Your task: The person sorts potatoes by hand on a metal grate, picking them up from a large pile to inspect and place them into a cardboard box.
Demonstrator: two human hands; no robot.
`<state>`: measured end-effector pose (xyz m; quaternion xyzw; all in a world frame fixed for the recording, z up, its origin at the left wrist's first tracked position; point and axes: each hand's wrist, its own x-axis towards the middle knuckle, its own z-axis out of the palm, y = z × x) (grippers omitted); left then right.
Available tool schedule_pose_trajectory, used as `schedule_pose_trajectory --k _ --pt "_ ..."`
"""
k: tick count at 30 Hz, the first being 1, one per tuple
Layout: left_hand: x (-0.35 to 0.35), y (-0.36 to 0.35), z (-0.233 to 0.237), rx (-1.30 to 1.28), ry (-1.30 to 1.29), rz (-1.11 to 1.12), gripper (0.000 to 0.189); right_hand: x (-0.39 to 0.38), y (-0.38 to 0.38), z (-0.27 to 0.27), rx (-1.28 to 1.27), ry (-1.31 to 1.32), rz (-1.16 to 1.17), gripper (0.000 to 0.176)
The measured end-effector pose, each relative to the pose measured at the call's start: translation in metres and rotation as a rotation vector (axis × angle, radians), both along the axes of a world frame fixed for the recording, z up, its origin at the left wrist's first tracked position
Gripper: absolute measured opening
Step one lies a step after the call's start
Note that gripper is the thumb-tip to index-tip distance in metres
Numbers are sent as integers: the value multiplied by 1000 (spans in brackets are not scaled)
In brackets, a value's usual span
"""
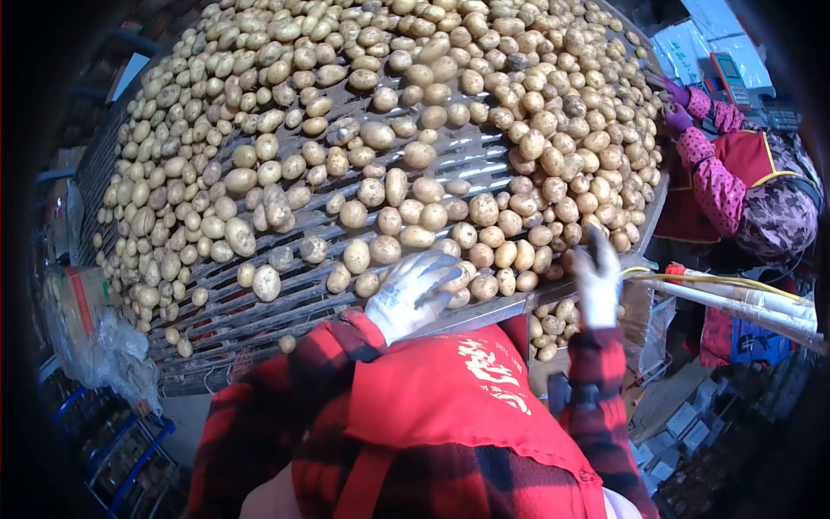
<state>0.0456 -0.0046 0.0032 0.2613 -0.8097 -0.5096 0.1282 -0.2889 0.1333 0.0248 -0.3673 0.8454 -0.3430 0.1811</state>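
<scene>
Many potatoes (419, 155) lie spread over a slatted metal table (285, 298). My left hand (411, 296), in a whitish glove, rests at the near edge against the closest potatoes, its fingers spread and pointing right; nothing shows gripped in it. At the table's near right corner is my right hand (598, 281), also gloved, fingers apart and pointing away from me, with no potato visible in it. Just left of my right wrist, below the edge, more potatoes (553, 326) are heaped.
Across the right side, a co-worker in pink dotted sleeves (720, 192) and purple gloves reaches to the potatoes. White pipes with a yellow cord (743, 303) jut out at the right. Clear plastic wrap (117, 350) hangs at the left, above a blue metal frame (138, 463).
</scene>
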Motion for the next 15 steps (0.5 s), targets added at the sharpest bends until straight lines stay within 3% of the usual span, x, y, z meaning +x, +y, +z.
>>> schedule_pose_trajectory --k 2,3,5,6,7,8,10,12,13,15 --pt "2 -4 6 336 60 63 45 45 -88 10 -6 -118 329 52" --pt "7 -5 0 306 113 89 42 45 -119 -27 -78 168 542 56" --pt "14 -6 10 832 220 290 42 69 -194 -32 -75 298 681 57" --pt "18 -8 17 1091 279 392 43 81 -228 -39 123 399 675 48" --pt "23 -10 23 1096 323 422 46 81 -255 -68 140 606 792 43" --pt "26 -10 16 1145 374 459 46 91 -277 -72 294 667 799 41" --pt "37 -9 -6 1246 475 523 48 91 -300 -84 346 627 839 35" --pt "40 -14 -8 1304 507 540 57 71 -288 -75 111 447 817 29" --pt "39 -19 -11 1332 532 546 61 62 -285 -67 233 269 797 29" --pt "35 -22 -12 1419 572 638 65 82 -253 -32 24 120 539 39"
